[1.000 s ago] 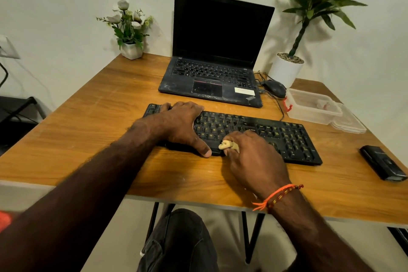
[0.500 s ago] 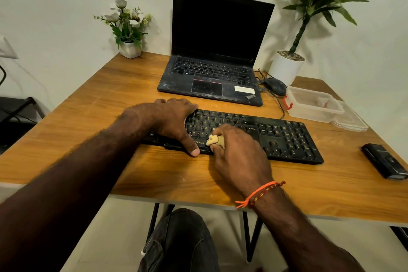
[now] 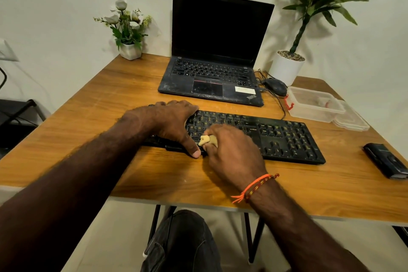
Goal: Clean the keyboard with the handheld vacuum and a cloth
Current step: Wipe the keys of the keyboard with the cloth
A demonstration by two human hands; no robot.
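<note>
The fingers of the right hand (image 3: 231, 152) are curled round a small wad of pale cloth (image 3: 207, 140), only a nub of it showing past the knuckles, and they press it onto the keys at the near-left part of the keyboard (image 3: 276, 137). The left hand (image 3: 170, 121) lies flat over the keyboard's left end, fingers spread and fairly straight, the thumb reaching down over the near rim so that its tip almost meets the cloth; it grips nothing, it only pins the board in place.

The keyboard itself lies across the middle of the bench (image 3: 88, 134), nearer the front edge than the back, its long side roughly parallel to that edge. A dark handheld device (image 3: 385, 162), which I take to be the vacuum, lies apart near the right edge, untouched.

Judging from this, the wiping step is in hand, and the cloth is working the left-hand keys. The next move likely calls for drawing the cloth rightward along the rows towards the number pad, with the left hand holding firm so the board does not slide, and pressure kept light enough that keycaps are not snagged.

Behind the keyboard an open laptop (image 3: 212, 77) stands near the back edge, a mouse (image 3: 276, 86) and clear plastic boxes (image 3: 315, 106) to its right.
</note>
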